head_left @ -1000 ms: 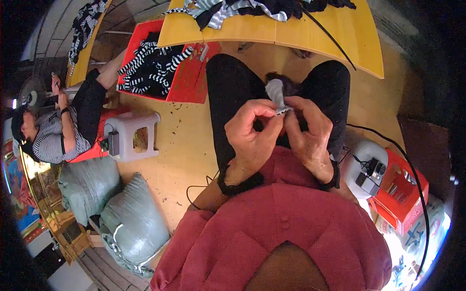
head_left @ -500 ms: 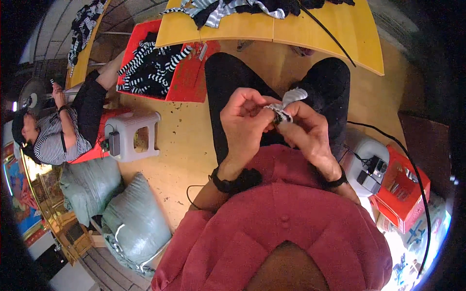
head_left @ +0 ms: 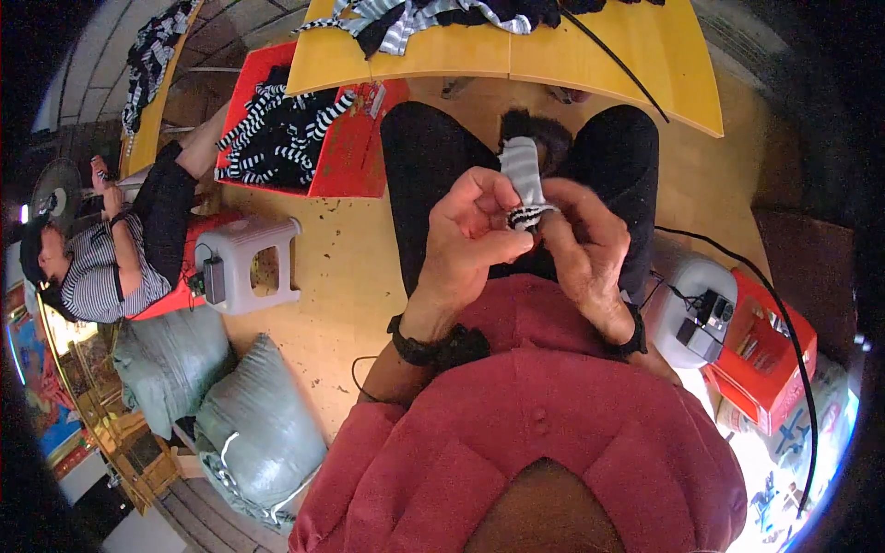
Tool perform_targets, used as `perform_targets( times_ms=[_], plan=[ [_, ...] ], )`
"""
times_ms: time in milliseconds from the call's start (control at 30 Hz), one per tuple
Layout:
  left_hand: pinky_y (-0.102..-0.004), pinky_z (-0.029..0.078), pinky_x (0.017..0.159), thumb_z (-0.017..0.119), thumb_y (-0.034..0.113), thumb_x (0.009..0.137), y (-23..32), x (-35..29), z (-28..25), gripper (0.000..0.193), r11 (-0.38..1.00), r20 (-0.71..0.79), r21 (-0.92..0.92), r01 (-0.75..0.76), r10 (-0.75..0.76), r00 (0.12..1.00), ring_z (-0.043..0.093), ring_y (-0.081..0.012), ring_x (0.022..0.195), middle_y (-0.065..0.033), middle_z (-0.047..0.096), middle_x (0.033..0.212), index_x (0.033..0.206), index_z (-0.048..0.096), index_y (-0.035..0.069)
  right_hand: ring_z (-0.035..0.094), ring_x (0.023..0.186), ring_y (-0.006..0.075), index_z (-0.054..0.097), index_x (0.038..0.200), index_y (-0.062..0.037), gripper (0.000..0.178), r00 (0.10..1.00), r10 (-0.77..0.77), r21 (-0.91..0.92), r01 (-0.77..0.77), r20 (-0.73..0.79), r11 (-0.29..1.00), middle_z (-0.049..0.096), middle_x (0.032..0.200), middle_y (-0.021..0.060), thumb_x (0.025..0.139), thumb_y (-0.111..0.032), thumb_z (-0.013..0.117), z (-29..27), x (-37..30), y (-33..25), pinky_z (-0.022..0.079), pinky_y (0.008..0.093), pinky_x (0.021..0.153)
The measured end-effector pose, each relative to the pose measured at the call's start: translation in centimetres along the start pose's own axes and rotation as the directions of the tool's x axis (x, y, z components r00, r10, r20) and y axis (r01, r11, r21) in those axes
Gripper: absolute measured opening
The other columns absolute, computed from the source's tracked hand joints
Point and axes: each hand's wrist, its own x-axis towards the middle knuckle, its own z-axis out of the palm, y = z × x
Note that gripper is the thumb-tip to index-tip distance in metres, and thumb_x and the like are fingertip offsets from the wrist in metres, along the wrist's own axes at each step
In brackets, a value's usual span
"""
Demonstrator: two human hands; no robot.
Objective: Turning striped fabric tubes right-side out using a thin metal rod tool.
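A small knitted striped sock [head_left: 525, 175] in grey and white is stretched between my hands, over my lap. Its black-and-white edge is bunched at my fingertips, and a dark end hangs beyond it between my knees. My left hand [head_left: 467, 230] pinches the bunched edge from the left, thumb below and fingers curled above. My right hand [head_left: 590, 241] grips the same edge from the right with thumb and fingers closed. Part of the edge is hidden by my fingers.
Ahead is a yellow table [head_left: 608, 69] with striped and black knitwear [head_left: 415, 23] on it. A red box [head_left: 341, 166] of striped pieces stands at the front left. Stools [head_left: 247, 263], stuffed sacks [head_left: 258, 415] and a seated co-worker [head_left: 115, 258] are left; a black cable [head_left: 774, 300] runs right.
The sock has been turned and drawn out, so its grey striped length now extends away from me above my fingers. My hands have shifted slightly, still pinching its edge.
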Motion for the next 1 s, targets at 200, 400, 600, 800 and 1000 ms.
perform_targets(
  times_ms=[200, 400, 600, 800, 1000],
  plan=[
    [-0.0187, 0.041, 0.05, 0.064, -0.007, 0.069, -0.3, -0.5, 0.7, 0.026, 0.957, -0.193, 0.27, -0.107, 0.163, 0.967, 0.052, -0.0076, 0.059, -0.0022, 0.058, 0.077, 0.092, 0.058, 0.002, 0.056, 0.066, 0.0126, 0.06, 0.088, 0.0011, 0.011, 0.988, 0.077, 0.123, -0.094, 0.135, 0.988, 0.059, 0.073, 0.0087, 0.077, -0.002, 0.056, -0.7, 0.4, -0.3, 0.045, 0.0252, 0.062],
    [-0.0203, 0.044, 0.057, 0.061, -0.006, 0.071, -0.6, 0.0, 0.3, 0.022, 0.728, -0.051, 0.619, -0.294, 0.412, 0.91, 0.056, -0.0114, 0.065, -0.0043, 0.061, 0.083, 0.092, 0.062, 0.002, 0.055, 0.065, 0.0128, 0.057, 0.083, 0.0009, 0.007, 0.942, -0.116, 0.068, 0.099, 0.314, 0.993, 0.058, 0.07, 0.0081, 0.08, -0.005, 0.055, -1.5, 1.5, -0.9, 0.044, 0.0267, 0.059],
    [-0.0324, 0.049, 0.064, 0.058, -0.005, 0.065, -0.5, -0.1, 0.9, 0.027, 0.309, 0.214, 0.852, -0.422, 0.531, 0.82, 0.061, -0.0279, 0.073, -0.0133, 0.061, 0.083, 0.09, 0.061, 0.003, 0.055, 0.062, 0.018, 0.056, 0.082, 0.001, 0.011, 0.911, 0.081, -0.055, -0.065, 0.404, 0.996, 0.056, 0.069, 0.0102, 0.083, -0.009, 0.053, -2.1, 2.2, -0.8, 0.044, 0.0288, 0.059],
    [-0.0244, 0.047, 0.062, 0.06, -0.003, 0.071, -0.7, 0.1, 0.3, 0.019, 0.678, 0.045, 0.707, -0.201, 0.24, 0.97, 0.06, -0.0128, 0.068, -0.0078, 0.062, 0.078, 0.089, 0.06, 0.001, 0.054, 0.063, 0.0154, 0.057, 0.08, 0.0003, 0.008, 0.923, -0.002, -0.057, 0.026, 0.384, 0.998, 0.056, 0.069, 0.0088, 0.08, -0.008, 0.059, -2.2, 1.8, -1.5, 0.044, 0.0293, 0.059],
    [-0.0198, 0.045, 0.061, 0.058, -0.007, 0.071, -1.5, 0.3, -0.7, 0.013, 0.782, -0.097, 0.576, -0.236, 0.352, 0.931, 0.056, -0.0067, 0.07, -0.0037, 0.062, 0.08, 0.082, 0.06, -0.001, 0.056, 0.06, 0.0138, 0.057, 0.079, -0.0002, 0.009, 0.931, 0.088, -0.048, -0.076, 0.353, 0.996, 0.058, 0.068, 0.0084, 0.074, -0.003, 0.063, -1.6, 1.1, -0.5, 0.045, 0.0275, 0.055]
  ],
)
